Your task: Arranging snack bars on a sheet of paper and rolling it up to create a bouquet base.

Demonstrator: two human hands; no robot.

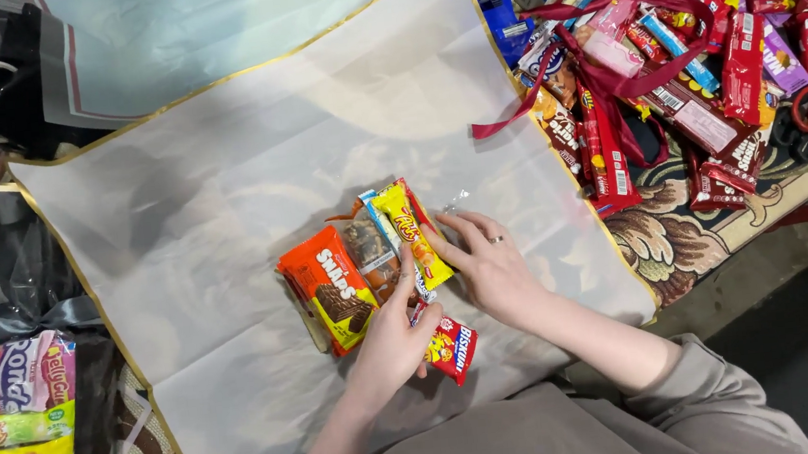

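left hand (390,342) fingers together, resting on snack packets (368,265) | right hand (487,263) fingers spread, touching yellow bar (411,231) | packets glossy, flat, rectangular, on white translucent sheet (250,163)

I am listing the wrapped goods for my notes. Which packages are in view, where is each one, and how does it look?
Orange packet: left of the cluster on the white sheet, rectangular.
Yellow bar: cluster top, long, touched by both hands, left and right.
Red packet: under the left hand, small.
Snack pile: upper right, mostly red and purple.
Clear bag of snacks: lower left, pink and yellow.
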